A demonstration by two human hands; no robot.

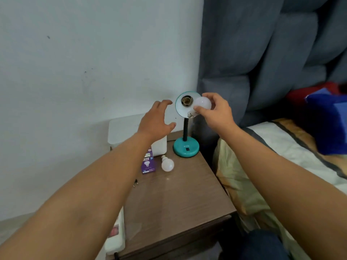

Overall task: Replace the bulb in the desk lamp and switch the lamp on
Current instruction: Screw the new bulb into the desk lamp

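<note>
Socket [186,100] empty; right hand [216,109] fingers clamped on bulb [202,105]; left hand [156,120] fingers apart. Screw-in, switch left.

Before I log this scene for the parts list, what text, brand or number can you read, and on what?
Purple bulb box: white lettering, seen upside down and too blurred to read.
Lamp base: small marks above the black switch, too small to read.
Bulbs and white box: no text visible.
</note>
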